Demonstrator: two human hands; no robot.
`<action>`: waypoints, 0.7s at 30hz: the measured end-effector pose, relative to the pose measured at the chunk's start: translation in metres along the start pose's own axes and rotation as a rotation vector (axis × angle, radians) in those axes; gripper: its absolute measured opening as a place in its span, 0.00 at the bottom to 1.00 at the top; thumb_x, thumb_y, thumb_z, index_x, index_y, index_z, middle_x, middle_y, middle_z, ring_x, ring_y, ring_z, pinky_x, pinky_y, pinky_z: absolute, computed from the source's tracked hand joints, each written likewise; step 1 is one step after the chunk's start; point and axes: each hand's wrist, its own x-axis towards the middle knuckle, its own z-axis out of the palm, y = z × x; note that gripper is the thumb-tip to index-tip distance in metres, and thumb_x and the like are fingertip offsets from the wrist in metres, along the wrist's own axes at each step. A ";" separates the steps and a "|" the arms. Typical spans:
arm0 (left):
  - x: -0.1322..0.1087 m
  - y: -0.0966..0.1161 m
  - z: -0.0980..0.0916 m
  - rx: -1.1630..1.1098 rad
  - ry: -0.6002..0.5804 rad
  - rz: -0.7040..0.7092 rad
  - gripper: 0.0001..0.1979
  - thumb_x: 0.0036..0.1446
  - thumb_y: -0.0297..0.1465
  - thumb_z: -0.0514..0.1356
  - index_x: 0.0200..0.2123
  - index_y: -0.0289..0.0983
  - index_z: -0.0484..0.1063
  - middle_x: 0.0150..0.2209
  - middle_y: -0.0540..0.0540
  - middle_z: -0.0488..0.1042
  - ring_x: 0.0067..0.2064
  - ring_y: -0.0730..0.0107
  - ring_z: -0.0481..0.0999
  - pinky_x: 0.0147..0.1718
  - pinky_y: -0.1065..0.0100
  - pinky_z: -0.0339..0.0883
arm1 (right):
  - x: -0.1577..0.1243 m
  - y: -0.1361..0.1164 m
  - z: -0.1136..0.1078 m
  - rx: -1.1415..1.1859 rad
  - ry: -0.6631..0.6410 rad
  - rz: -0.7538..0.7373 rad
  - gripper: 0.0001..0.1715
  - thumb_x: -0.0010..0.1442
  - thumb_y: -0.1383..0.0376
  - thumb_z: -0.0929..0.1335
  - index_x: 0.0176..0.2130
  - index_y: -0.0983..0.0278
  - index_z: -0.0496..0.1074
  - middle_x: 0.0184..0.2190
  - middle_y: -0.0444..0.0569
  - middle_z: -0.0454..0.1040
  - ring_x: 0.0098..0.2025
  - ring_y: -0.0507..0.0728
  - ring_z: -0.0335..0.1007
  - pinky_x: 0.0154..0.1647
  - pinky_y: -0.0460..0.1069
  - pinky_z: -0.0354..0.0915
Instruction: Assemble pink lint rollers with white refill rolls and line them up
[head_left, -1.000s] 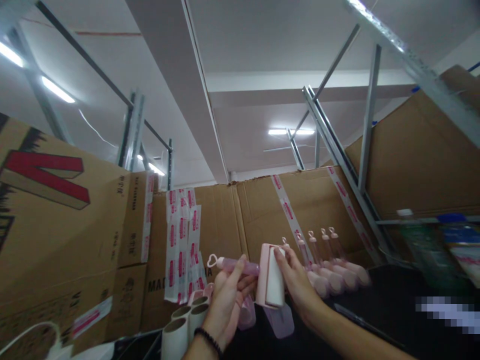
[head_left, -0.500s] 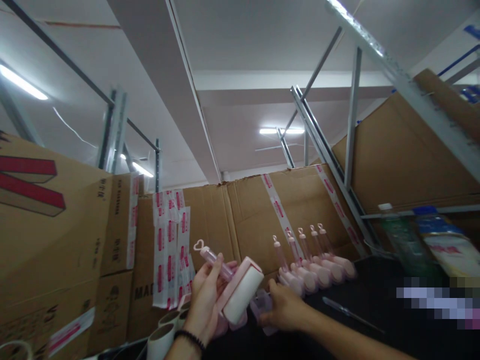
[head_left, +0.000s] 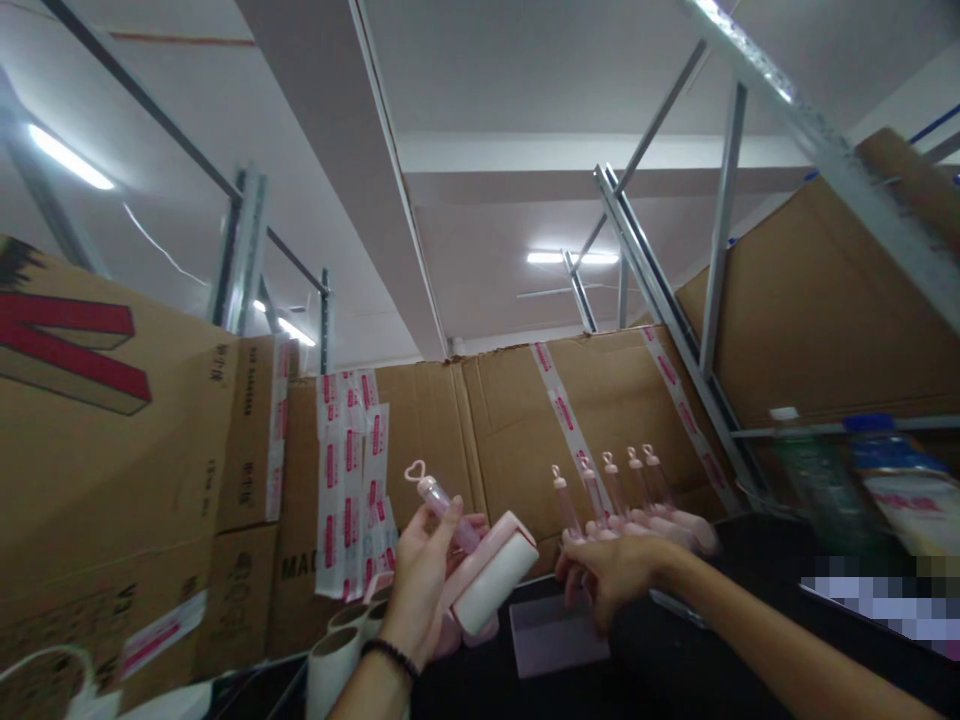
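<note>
My left hand (head_left: 420, 585) is closed around a pink lint roller (head_left: 491, 580) with a white roll and a heart-tipped clear pink handle (head_left: 435, 495), held tilted above the black table. My right hand (head_left: 611, 570) reaches out to the right with its fingers curled downward over the near end of a row of several finished pink rollers (head_left: 660, 520) leaning against the cardboard wall. What those fingers hold is hidden. A translucent pink cover (head_left: 559, 635) lies flat on the table (head_left: 712, 670) between my hands.
White paper roll cores (head_left: 337, 660) stand at the lower left. Cardboard boxes (head_left: 112, 450) with red tape wall in the left and back. Metal shelf struts (head_left: 675, 310) slant on the right, with blurred bottles and packets (head_left: 885, 480) behind them.
My right hand let go of the roller, dropped to the table, then moved right toward the row of finished rollers. The pink cover now lies flat. My left hand keeps the roller, now tilted.
</note>
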 end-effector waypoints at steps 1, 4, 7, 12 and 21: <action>0.000 -0.001 0.000 0.008 -0.017 -0.004 0.13 0.57 0.35 0.65 0.41 0.37 0.66 0.31 0.42 0.82 0.32 0.63 0.83 0.31 0.68 0.77 | -0.001 -0.001 0.001 0.035 -0.030 -0.025 0.38 0.29 0.71 0.76 0.45 0.66 0.73 0.33 0.43 0.80 0.31 0.52 0.71 0.27 0.42 0.61; -0.001 -0.003 0.000 0.027 -0.087 -0.011 0.14 0.56 0.36 0.65 0.40 0.37 0.66 0.31 0.41 0.82 0.33 0.62 0.83 0.34 0.66 0.77 | -0.004 -0.009 0.009 0.166 -0.087 -0.090 0.38 0.29 0.71 0.77 0.45 0.66 0.73 0.33 0.44 0.79 0.31 0.51 0.71 0.27 0.41 0.62; -0.002 -0.005 0.001 0.061 -0.153 -0.009 0.16 0.54 0.37 0.67 0.41 0.36 0.66 0.31 0.41 0.82 0.34 0.60 0.83 0.34 0.65 0.77 | -0.008 -0.019 0.019 0.279 -0.119 -0.138 0.33 0.30 0.70 0.77 0.41 0.66 0.73 0.33 0.44 0.79 0.29 0.51 0.72 0.26 0.41 0.64; -0.004 -0.009 0.003 0.119 -0.216 -0.011 0.21 0.50 0.39 0.69 0.41 0.36 0.66 0.29 0.43 0.81 0.31 0.60 0.83 0.33 0.64 0.76 | -0.010 -0.027 0.026 0.353 -0.140 -0.161 0.28 0.31 0.71 0.76 0.37 0.65 0.73 0.31 0.41 0.78 0.31 0.51 0.73 0.30 0.41 0.66; -0.008 -0.012 0.007 0.175 -0.269 -0.038 0.24 0.47 0.40 0.70 0.43 0.35 0.68 0.27 0.43 0.81 0.31 0.58 0.83 0.30 0.67 0.75 | -0.020 -0.047 0.026 0.510 -0.118 -0.164 0.37 0.26 0.73 0.77 0.41 0.61 0.73 0.24 0.34 0.74 0.35 0.57 0.75 0.44 0.53 0.71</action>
